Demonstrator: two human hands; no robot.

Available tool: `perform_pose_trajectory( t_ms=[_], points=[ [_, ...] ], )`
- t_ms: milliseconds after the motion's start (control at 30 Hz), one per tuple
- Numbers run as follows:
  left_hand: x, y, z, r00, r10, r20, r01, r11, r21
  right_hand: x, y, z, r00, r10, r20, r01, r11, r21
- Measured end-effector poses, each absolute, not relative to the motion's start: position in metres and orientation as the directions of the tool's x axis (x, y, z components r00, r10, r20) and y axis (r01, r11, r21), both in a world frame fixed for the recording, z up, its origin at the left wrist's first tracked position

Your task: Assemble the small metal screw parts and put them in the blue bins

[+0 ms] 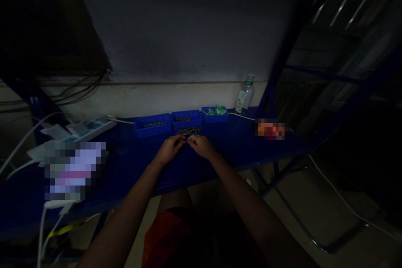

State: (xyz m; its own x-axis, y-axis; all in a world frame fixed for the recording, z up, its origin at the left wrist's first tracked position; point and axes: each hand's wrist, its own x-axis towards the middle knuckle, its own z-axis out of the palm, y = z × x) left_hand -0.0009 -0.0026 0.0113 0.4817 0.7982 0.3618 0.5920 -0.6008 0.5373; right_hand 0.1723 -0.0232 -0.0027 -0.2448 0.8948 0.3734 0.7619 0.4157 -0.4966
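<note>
My left hand (171, 148) and my right hand (201, 145) meet fingertip to fingertip over the blue table, just in front of a pile of small metal pieces (188, 130). Both hands are closed in a pinch, and whatever lies between the fingers is too small and dark to name. Behind the pile stands a blue bin (186, 119) with similar small pieces in it. To its left, another blue bin (153, 125) holds thin, pin-like metal pieces. A third blue bin (215, 115) on the right contains crumpled green, clear plastic.
A clear bottle (245, 95) leans near the wall at the back right. White power strips (84, 127) with cables lie at the left. One blurred-out object (77, 169) sits on the left, another blurred item (270, 129) on the right. The table's front edge (188, 185) runs below my forearms.
</note>
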Motion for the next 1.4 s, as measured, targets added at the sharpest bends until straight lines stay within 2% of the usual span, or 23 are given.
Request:
perform_pose_trajectory(
  t_ms=[167,367,767,1400],
  points=[
    [-0.0024,-0.0020,0.0101,0.418,0.835,0.359,0.637,-0.551,0.539,0.1725,-0.0222,-0.0029,-0.211,0.888,0.409,0.764,0.411,-0.497],
    [-0.0037,-0.0006,0.0108,0.434,0.816,0.382,0.632,-0.577,0.517,0.1729,-0.0218,-0.0044,-0.193,0.886,0.422,0.772,0.402,-0.492],
    [0.0016,-0.0057,0.0133,0.493,0.755,0.432,0.513,-0.654,0.556,0.1714,-0.0275,-0.0037,-0.261,0.885,0.386,0.842,0.404,-0.356],
    [0.0006,-0.0044,0.0121,0.552,0.674,0.490,0.448,-0.736,0.508,0.1727,-0.0259,-0.0048,-0.299,0.887,0.351,0.834,0.422,-0.356]
  ],
)
